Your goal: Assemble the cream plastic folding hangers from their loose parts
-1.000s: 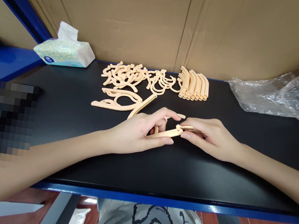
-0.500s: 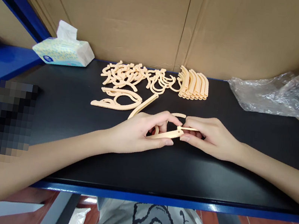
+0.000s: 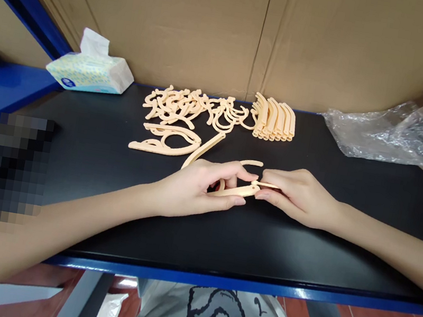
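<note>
My left hand (image 3: 202,186) is closed on a beige plastic hanger arm (image 3: 240,190), its holed end pointing right. My right hand (image 3: 302,197) pinches a thin beige hanger hook (image 3: 267,185), whose knobbed end touches the arm's end; the fingers hide most of the hook. Beyond my left hand lie a loose hanger arm (image 3: 206,147) and a curved beige piece (image 3: 253,163), both partly covered by the hand. To the left rests a folded hanger (image 3: 172,149) with its two arms joined.
Along the back lie a heap of curved hook pieces (image 3: 179,105) and a stack of hanger arms (image 3: 276,119). A tissue pack (image 3: 92,72) stands at the back left of the black table (image 3: 197,247). A clear plastic bag (image 3: 384,135) lies at the right, against a cardboard wall (image 3: 176,24).
My right hand has tilted slightly, and the hook in it lies a little lower against the arm's end. My left hand has barely moved.
</note>
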Available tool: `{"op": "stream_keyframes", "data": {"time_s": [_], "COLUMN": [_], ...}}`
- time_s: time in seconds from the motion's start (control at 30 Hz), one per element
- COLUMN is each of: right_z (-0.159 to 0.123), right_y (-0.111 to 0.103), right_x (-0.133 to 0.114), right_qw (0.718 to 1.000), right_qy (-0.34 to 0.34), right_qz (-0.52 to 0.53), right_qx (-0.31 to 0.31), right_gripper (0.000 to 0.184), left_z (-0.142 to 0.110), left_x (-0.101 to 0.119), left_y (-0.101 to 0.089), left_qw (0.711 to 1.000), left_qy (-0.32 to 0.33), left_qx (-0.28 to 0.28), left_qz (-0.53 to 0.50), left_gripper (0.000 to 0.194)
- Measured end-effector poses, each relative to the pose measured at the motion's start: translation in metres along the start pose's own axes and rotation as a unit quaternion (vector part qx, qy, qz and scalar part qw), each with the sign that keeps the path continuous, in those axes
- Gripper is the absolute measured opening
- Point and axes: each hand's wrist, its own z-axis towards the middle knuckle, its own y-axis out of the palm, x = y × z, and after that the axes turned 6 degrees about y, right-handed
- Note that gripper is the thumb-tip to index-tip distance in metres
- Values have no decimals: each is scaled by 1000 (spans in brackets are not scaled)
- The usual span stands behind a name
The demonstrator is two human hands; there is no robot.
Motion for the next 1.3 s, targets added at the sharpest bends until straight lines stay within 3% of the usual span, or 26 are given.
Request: {"op": "stream_keyframes", "data": {"time_s": [0.3, 0.6, 1.07, 1.3], "right_z": [-2, -6, 3, 3], "right_y": [0, 1, -2, -1], "right_x": [-1, 0, -9, -11], "right_qw": [997, 994, 992, 986], "right_qy": [-22, 6, 79, 108], "right_qz": [-76, -109, 94, 124], "right_qx": [26, 22, 0, -4], "right_gripper": [34, 41, 33, 36], "left_z": [1, 1, 2, 1], "left_x": [1, -1, -3, -3], "left_y": [0, 1, 1, 2], "left_qw": [1000, 1000, 998, 996], "left_qy": [9, 20, 29, 51], "left_qx": [2, 11, 38, 51], "left_qz": [-4, 4, 42, 49], "left_gripper": [27, 32, 32, 31]}}
